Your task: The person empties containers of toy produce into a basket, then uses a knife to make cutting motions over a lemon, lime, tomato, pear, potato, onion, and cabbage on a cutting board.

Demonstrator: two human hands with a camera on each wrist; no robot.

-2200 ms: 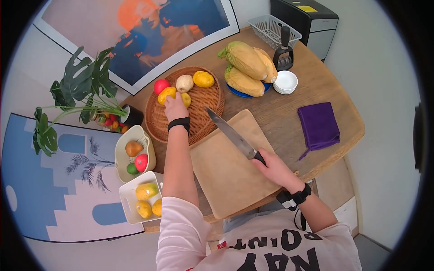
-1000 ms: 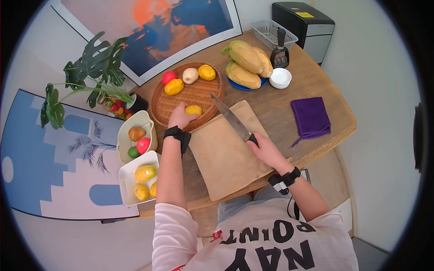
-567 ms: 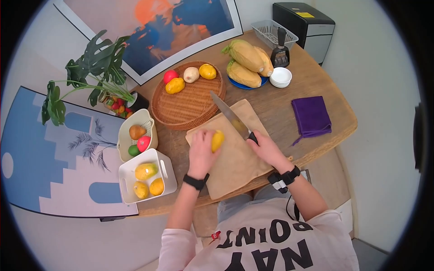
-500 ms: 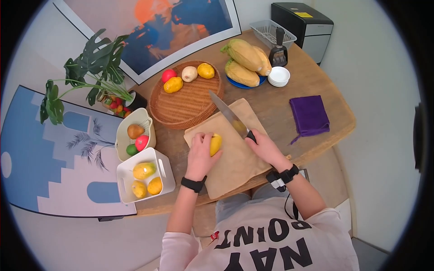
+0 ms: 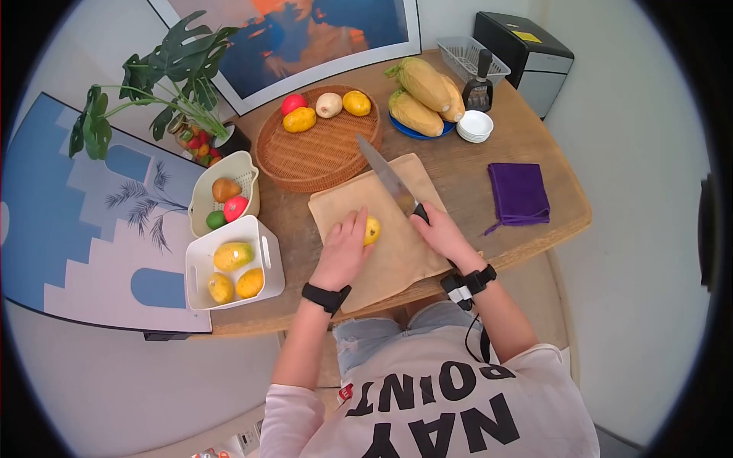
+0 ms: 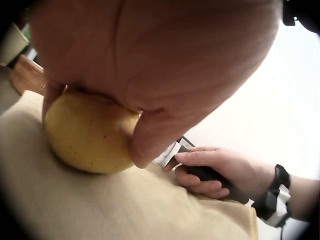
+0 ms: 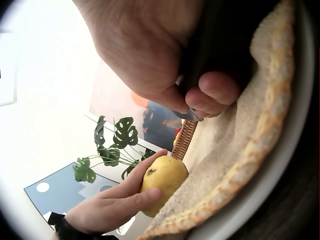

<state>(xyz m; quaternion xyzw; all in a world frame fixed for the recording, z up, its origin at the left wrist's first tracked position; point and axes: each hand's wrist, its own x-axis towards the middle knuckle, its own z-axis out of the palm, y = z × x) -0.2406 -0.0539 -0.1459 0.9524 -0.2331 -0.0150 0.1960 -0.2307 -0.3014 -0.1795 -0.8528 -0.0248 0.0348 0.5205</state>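
Note:
A yellow fruit (image 5: 372,230) rests on the tan cloth (image 5: 382,272), and the left hand (image 5: 345,253) grips it from its left side. In the left wrist view the thumb and fingers curl round the fruit (image 6: 90,134). The right hand (image 5: 443,235) holds a large knife (image 5: 388,174) by its black handle, over the right part of the cloth. Its blade points up and to the left, toward the wicker tray (image 5: 313,162). The right wrist view shows the left hand (image 7: 117,202) pinching the fruit (image 7: 165,182), which has a dark spot.
On the tray are two yellow fruits, a red one and a pale one. Left of the cloth stand a white bin (image 5: 272,263) and a cream basket (image 5: 200,200) with produce. Behind are corn-like vegetables (image 5: 420,84), white bowls (image 5: 475,126) and a sharpener (image 5: 479,88); a purple cloth (image 5: 519,194) lies right.
The left hand has taken a yellow fruit from the wicker tray and brought it onto the tan cloth. The right hand has kept hold of the knife. The head view has shifted a little.

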